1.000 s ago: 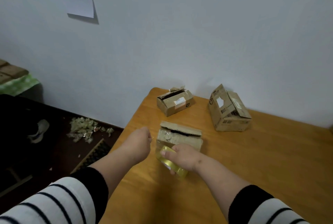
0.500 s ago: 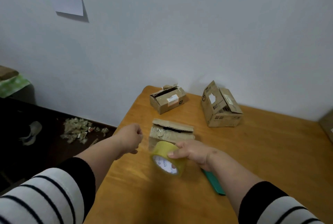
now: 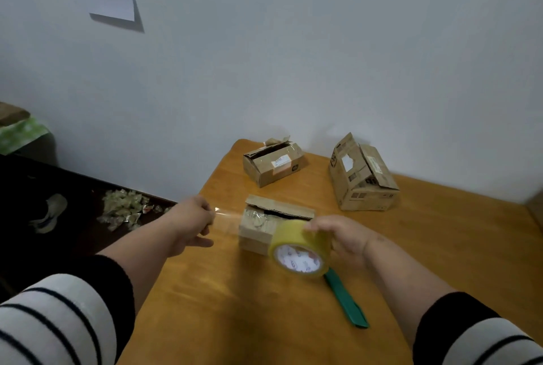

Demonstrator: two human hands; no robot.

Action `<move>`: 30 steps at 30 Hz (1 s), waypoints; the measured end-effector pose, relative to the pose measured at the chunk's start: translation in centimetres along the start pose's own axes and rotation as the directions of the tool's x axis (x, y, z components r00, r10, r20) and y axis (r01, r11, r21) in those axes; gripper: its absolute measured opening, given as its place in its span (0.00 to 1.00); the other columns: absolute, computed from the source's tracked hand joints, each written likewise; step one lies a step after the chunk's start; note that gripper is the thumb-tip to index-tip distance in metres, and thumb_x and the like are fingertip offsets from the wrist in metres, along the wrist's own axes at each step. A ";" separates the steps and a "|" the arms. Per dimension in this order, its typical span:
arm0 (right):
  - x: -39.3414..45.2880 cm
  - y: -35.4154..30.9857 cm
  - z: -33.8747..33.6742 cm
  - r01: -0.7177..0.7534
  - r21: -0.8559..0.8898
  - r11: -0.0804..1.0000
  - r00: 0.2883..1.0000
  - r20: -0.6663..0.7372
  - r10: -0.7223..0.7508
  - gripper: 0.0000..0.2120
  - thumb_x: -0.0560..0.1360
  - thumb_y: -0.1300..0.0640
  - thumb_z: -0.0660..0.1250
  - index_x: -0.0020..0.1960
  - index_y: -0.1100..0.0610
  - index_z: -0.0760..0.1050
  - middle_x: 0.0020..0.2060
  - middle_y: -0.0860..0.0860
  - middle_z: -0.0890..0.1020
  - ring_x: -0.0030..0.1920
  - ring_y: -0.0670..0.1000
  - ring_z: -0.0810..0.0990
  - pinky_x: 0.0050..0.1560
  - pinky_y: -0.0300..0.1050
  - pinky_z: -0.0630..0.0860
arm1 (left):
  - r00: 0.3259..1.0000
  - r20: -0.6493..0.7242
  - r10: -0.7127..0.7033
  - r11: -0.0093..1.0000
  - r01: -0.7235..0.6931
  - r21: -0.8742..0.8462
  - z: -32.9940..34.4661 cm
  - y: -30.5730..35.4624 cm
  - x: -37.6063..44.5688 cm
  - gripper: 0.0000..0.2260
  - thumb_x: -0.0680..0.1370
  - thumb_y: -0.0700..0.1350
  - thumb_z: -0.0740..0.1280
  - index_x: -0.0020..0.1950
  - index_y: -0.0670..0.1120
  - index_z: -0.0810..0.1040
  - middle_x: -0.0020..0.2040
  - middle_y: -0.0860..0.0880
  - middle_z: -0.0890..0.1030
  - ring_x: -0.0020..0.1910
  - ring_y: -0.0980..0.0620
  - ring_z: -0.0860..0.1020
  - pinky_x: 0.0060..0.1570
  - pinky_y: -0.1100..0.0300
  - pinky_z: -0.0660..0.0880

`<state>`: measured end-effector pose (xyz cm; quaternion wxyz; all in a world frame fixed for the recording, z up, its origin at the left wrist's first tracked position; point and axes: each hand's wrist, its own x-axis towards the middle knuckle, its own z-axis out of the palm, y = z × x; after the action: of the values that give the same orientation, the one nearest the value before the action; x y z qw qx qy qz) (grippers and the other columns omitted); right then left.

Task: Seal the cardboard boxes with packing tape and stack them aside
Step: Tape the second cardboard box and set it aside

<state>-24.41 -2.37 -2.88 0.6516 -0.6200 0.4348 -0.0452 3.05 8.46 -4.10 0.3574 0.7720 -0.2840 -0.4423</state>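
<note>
- The wooden counter is pushed against the wall, and its left edge drops to the dark floor just beside the left hand; bare wood lies open toward the near side and the right.
- The largest cardboard box stands at the back right, near the wall, its flaps peaked and unsealed, well apart from the work.
- A second cardboard box sits at the back left corner, top flap torn and gaping, probably waiting its turn.
- The near box lies between the two hands, its top seam still showing a dark gap, so it looks to be the one being sealed.
- The yellow tape roll is gripped in the right hand, fingers curled over its rim, held just in front of that box's right end.
- The left hand pinches the free tape end, so a clear strip runs across the box front, likely measured for the seam.
- A green utility knife lies on the wood just beside the roll, within easy reach for cutting.
- Crumpled tape scraps litter the floor.
</note>
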 end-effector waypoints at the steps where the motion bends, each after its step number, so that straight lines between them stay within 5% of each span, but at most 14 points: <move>1: 0.1 0.0 -0.5 0.006 0.100 0.995 1.000 -0.010 -0.005 0.19 0.65 0.48 0.73 0.50 0.57 0.80 0.49 0.53 0.82 0.53 0.55 0.79 0.61 0.54 0.74 | 1.000 0.016 -0.017 0.999 0.018 -0.045 -0.3 -0.2 0.3 0.02 0.80 0.36 0.63 0.47 0.40 0.74 0.39 0.43 0.72 0.36 0.48 0.72 0.40 0.47 0.83; 6: 1.6 -0.9 -1.5 0.037 0.123 0.992 0.999 0.003 -0.037 0.11 0.63 0.50 0.73 0.39 0.56 0.77 0.38 0.52 0.81 0.45 0.55 0.78 0.56 0.53 0.71 | 0.996 0.088 -0.033 0.990 0.045 -0.136 -0.8 0.5 2.5 0.03 0.80 0.35 0.63 0.47 0.41 0.74 0.40 0.43 0.72 0.36 0.49 0.71 0.41 0.47 0.82; 9: 2.7 -2.2 -1.9 0.098 0.091 0.991 0.989 -0.120 -0.087 0.14 0.67 0.49 0.75 0.40 0.57 0.74 0.38 0.54 0.77 0.46 0.57 0.75 0.56 0.56 0.70 | 0.993 0.111 -0.038 0.988 0.054 -0.146 -0.9 1.4 4.5 0.02 0.80 0.34 0.63 0.48 0.40 0.74 0.41 0.42 0.72 0.36 0.49 0.72 0.43 0.45 0.82; 14: 5.0 -3.9 -1.8 0.050 -0.273 0.961 0.946 -0.295 -0.133 0.11 0.74 0.48 0.70 0.41 0.56 0.79 0.39 0.54 0.83 0.42 0.55 0.81 0.55 0.56 0.77 | 0.977 0.190 -0.095 0.964 0.138 -0.227 -0.6 2.0 7.7 0.05 0.82 0.35 0.61 0.46 0.42 0.72 0.39 0.44 0.72 0.34 0.49 0.71 0.41 0.46 0.81; 22: 7.1 -4.8 -1.0 0.027 -0.345 0.938 0.874 -0.447 -0.189 0.12 0.74 0.52 0.72 0.40 0.60 0.78 0.34 0.53 0.80 0.33 0.48 0.77 0.36 0.43 0.73 | 0.948 0.283 -0.145 0.948 0.214 -0.235 0.1 1.6 11.8 0.01 0.80 0.38 0.66 0.49 0.41 0.75 0.42 0.44 0.72 0.36 0.50 0.71 0.38 0.50 0.80; 30: 8.7 -5.7 -1.8 -0.008 -0.385 0.923 0.875 -0.450 -0.180 0.13 0.75 0.53 0.71 0.42 0.64 0.79 0.35 0.54 0.79 0.35 0.51 0.77 0.39 0.44 0.73 | 0.920 0.316 -0.230 0.915 0.315 -0.251 1.3 1.4 13.7 0.05 0.81 0.40 0.62 0.47 0.43 0.76 0.41 0.45 0.78 0.43 0.48 0.77 0.35 0.50 0.78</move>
<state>-17.45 -10.23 -2.25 0.3911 -0.7215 0.5535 -0.1420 7.88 -3.05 -9.96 0.3596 0.6712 -0.1505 -0.6305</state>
